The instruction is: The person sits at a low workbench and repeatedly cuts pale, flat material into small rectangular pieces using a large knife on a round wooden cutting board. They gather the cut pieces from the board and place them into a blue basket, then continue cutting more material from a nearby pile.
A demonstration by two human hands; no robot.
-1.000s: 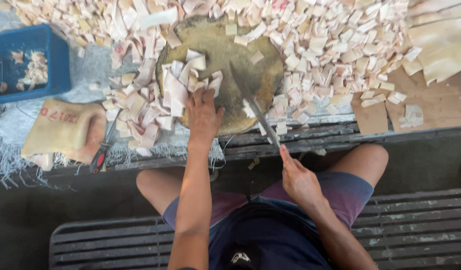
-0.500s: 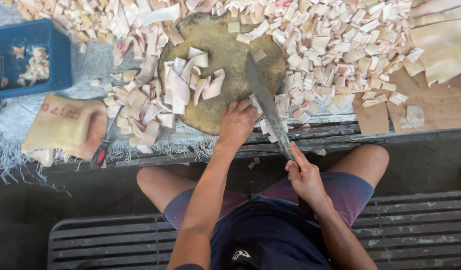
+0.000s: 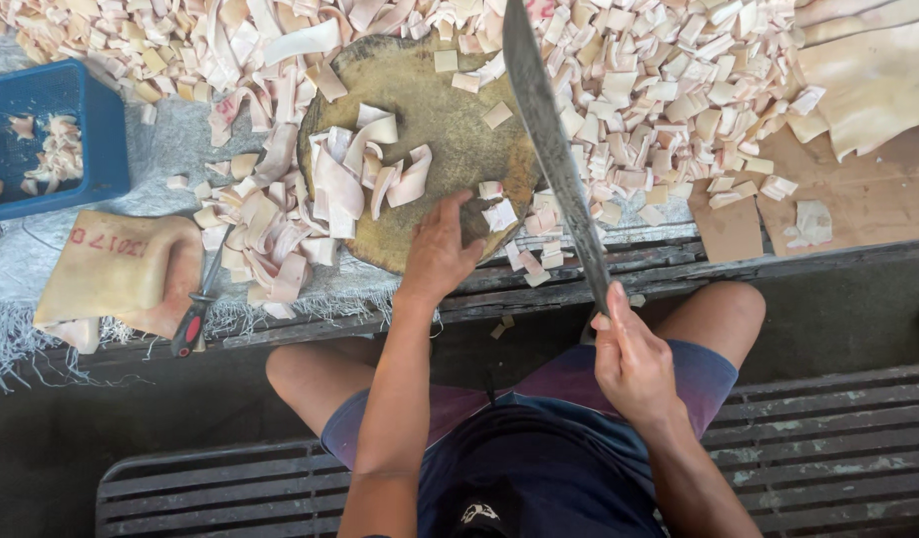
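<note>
So from the head cam I'm looking straight down at a round chopping block (image 3: pixel 450 110), brownish and well worn, sitting at about 12 o'clock from my lap. My right hand (image 3: pixel 634 364) is wrapped tight around the handle of a long cleaver-type knife (image 3: pixel 554 149), with the blade raised and running up toward 12 o'clock, its tip out of the top of the shot and crossing over the right edge of the block. My left hand (image 3: pixel 440 249) lies palm-down on the near rim of the block at roughly 6 o'clock, fingers spread and not gripping anything, just beside a couple of small cut squares (image 3: pixel 497 211). A bunch of curled pale strips (image 3: pixel 365 174) sits on the block's left half, around 9 o'clock. Everything past the block is a big heap of pale chopped pieces (image 3: pixel 679 90), mostly from 12 to 2 o'clock. Off at 10 o'clock there's a blue plastic crate (image 3: pixel 106 139) with a few pieces inside, and at 8 o'clock a tan slab (image 3: pixel 121 274) with a red-handled tool (image 3: pixel 192 324) lying just beside it.
</note>
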